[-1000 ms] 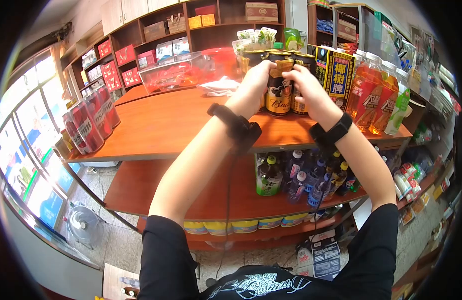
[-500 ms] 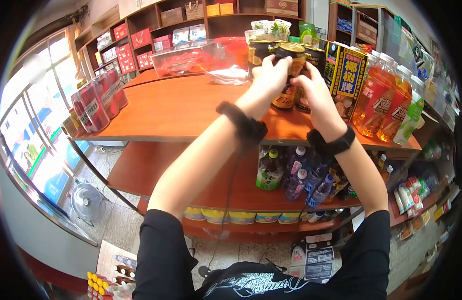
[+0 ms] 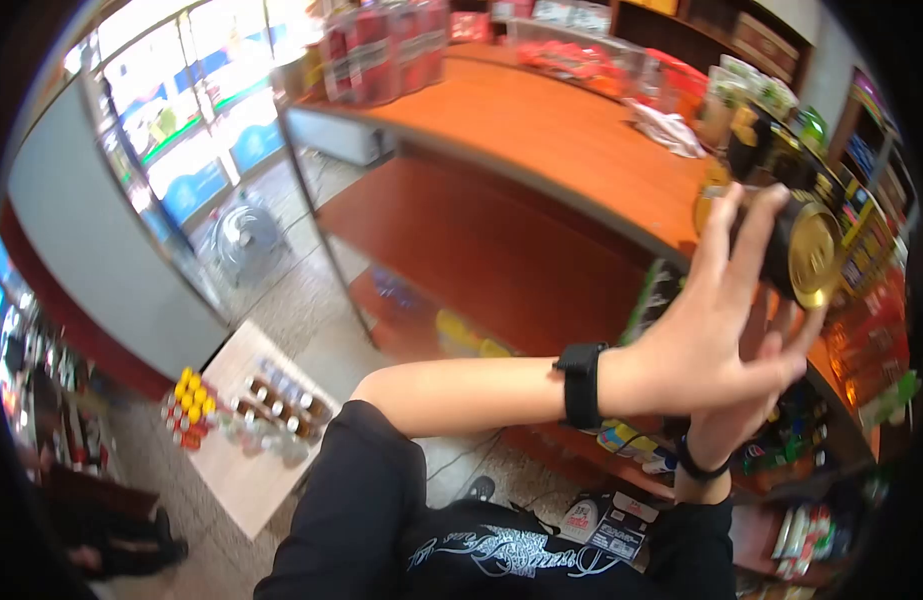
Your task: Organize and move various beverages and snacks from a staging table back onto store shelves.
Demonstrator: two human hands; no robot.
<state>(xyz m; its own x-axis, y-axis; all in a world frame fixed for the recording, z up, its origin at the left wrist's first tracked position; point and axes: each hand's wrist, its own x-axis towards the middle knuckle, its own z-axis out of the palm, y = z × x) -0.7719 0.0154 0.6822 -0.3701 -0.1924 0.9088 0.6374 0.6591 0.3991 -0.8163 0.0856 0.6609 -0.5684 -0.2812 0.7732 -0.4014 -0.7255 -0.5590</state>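
Note:
A black beverage can with a gold lid [image 3: 813, 255] is tipped on its side above the counter's right end, lid facing right. My left hand [image 3: 686, 345] reaches across from the left, its long fingers lying over the can's dark side. Partly hidden behind it, my right hand [image 3: 733, 428] comes up from below with fingertips against the can near the lid. Both hands seem closed around the can; the far finger contact is hidden and blurred. More dark cans [image 3: 756, 135] stand behind it on the orange-brown counter [image 3: 561, 130].
Clear-wrapped red can packs [image 3: 386, 50] stand at the counter's left end. A white cloth [image 3: 666, 130] lies near the cans. Amber drink bottles [image 3: 866, 340] are at the right edge. Below left, a small pale table [image 3: 251, 490] holds several small bottles. A fan [image 3: 246, 235] stands on the floor.
My view has swung left and down, so the counter sits further right. The can has gone from upright to tipped sideways, and my hands now overlap around it.

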